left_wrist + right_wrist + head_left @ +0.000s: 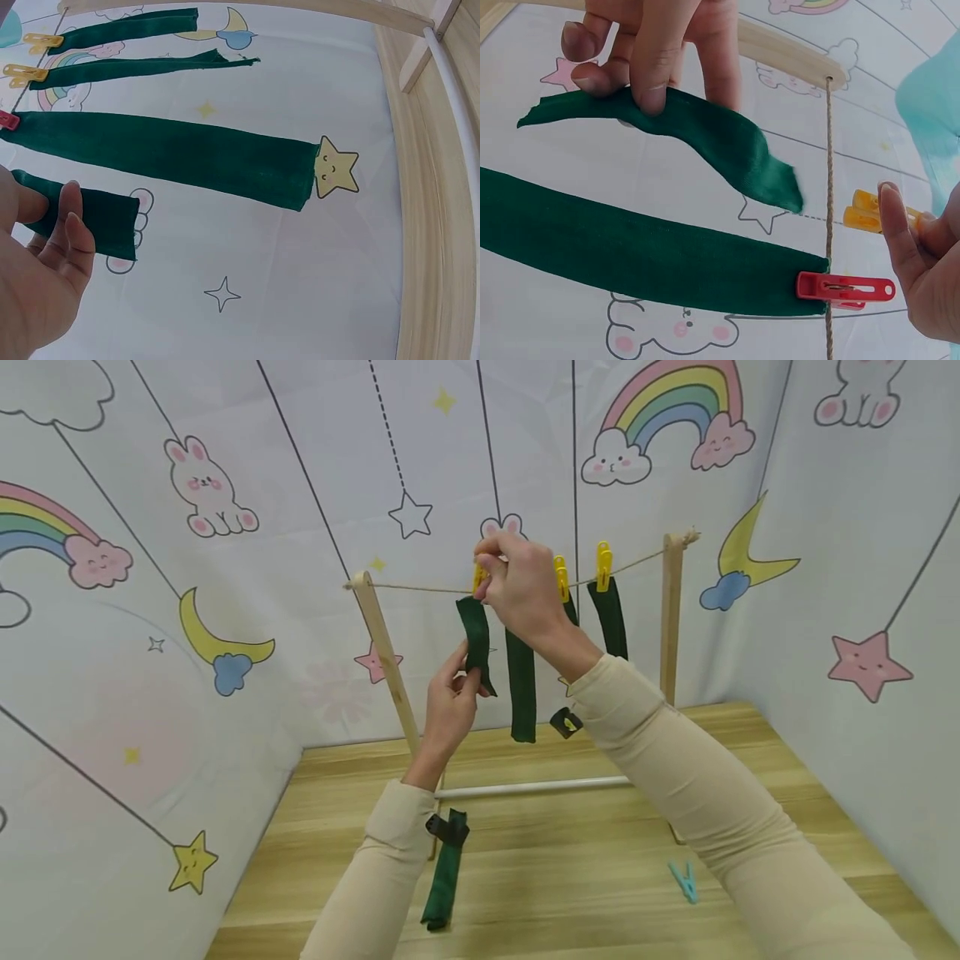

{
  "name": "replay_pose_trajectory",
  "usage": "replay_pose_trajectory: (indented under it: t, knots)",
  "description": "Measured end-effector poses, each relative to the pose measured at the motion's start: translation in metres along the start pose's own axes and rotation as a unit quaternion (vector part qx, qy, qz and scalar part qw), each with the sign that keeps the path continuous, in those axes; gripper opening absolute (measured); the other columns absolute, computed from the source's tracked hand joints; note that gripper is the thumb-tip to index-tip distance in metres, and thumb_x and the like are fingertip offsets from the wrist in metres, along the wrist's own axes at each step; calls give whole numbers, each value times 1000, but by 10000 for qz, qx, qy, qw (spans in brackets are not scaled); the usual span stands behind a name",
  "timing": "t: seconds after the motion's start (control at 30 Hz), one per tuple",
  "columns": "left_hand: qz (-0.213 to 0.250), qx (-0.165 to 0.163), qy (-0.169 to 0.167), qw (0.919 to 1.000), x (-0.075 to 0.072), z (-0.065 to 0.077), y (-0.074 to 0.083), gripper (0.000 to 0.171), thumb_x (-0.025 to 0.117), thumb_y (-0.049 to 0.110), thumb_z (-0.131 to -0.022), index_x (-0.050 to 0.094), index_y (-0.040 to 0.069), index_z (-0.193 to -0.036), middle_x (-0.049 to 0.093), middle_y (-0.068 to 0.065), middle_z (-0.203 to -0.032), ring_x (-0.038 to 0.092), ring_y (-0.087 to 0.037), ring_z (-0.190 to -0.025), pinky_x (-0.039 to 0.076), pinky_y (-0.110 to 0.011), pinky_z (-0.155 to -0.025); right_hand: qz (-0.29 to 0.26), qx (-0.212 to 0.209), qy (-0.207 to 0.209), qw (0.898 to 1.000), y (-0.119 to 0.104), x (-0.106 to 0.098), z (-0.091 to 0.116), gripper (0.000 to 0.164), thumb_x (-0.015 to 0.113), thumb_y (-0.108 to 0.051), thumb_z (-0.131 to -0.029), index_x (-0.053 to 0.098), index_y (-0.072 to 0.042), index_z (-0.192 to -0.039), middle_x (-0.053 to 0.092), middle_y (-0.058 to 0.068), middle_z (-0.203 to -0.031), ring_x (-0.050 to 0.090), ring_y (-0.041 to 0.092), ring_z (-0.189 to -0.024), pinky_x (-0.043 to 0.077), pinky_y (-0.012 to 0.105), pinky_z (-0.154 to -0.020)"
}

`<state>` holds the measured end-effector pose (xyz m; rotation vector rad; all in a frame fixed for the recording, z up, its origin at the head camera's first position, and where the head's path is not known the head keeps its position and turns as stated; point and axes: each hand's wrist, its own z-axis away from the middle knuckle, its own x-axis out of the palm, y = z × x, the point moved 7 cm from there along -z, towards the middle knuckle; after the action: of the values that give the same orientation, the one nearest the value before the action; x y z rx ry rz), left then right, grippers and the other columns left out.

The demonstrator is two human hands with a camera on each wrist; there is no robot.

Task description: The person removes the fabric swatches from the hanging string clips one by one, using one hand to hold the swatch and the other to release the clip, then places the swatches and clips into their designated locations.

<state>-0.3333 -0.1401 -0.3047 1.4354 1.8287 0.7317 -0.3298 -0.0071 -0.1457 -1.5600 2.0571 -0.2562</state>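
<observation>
My left hand (450, 706) holds a short dark green cloth strip (475, 631) between thumb and fingers, its upper end just below the rope line (420, 587). Above the rope, my right hand (528, 589) pinches a yellow clothespin (864, 214); in the right wrist view the pin is apart from both strip and rope. Beside the held strip hangs a longer green strip (172, 154), fixed to the rope by a red clothespin (846, 287). Farther right, two more green strips hang from yellow clothespins, one strip (611, 622) in plain sight, the other partly hidden by my right hand.
Wooden posts, left (386, 656) and right (672, 627), carry the rope, with a white bar (532, 787) low between them. On the wooden tabletop (555, 868) lie another green strip (444, 885) and a light blue clothespin (684, 883). Patterned cloth walls (315, 635) surround the table.
</observation>
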Motion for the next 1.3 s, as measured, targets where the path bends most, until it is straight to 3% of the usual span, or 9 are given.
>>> replay_pose_trajectory:
  t: [0.13, 0.37, 0.7, 1.03, 1.3]
  knots:
    - [-25, -15, 0, 10000, 0, 3, 2, 46, 48, -5, -101, 50, 4, -147, 56, -30, -94, 56, -8, -57, 32, -22, -48, -44, -67, 100, 9999, 0, -4, 2, 8, 60, 2, -98, 66, 7, -98, 68, 15, -86, 67, 19, -60, 51, 20, -56]
    - [-10, -63, -92, 9999, 1, 15, 30, 45, 47, -9, -100, 47, -5, -145, 54, -32, -92, 55, -6, -59, 35, -21, -52, 84, -27, -24, 10000, 0, -8, 8, 12, 60, 2, -98, 65, 8, -107, 68, 15, -86, 67, 19, -61, 54, 25, -60]
    - [-84, -248, 0, 9997, -7, 22, 24, 49, 48, -7, -101, 41, -5, -149, 54, -32, -95, 57, -7, -61, 35, -21, -51, 202, 228, -652, 9974, 5, -10, 31, 21, 52, 3, -101, 58, 10, -120, 59, 18, -97, 64, 20, -68, 56, 28, -65]
    - [31, -441, -4, 9990, -13, 34, 14, 51, 47, -10, -100, 34, -11, -149, 52, -31, -96, 57, -5, -61, 36, -19, -50, 447, 211, -889, 9948, 17, -24, 63, 23, 52, 5, -101, 56, 11, -123, 59, 17, -99, 61, 22, -73, 55, 31, -67]
    - [-198, -464, 114, 9987, -17, 43, 12, 51, 51, -9, -99, 36, -11, -148, 56, -28, -103, 40, -6, -54, 37, -18, -53, 829, 439, -951, 9910, 39, -40, 91, 26, 53, 3, -101, 56, 13, -124, 59, 20, -102, 55, 29, -86, 50, 39, -76]
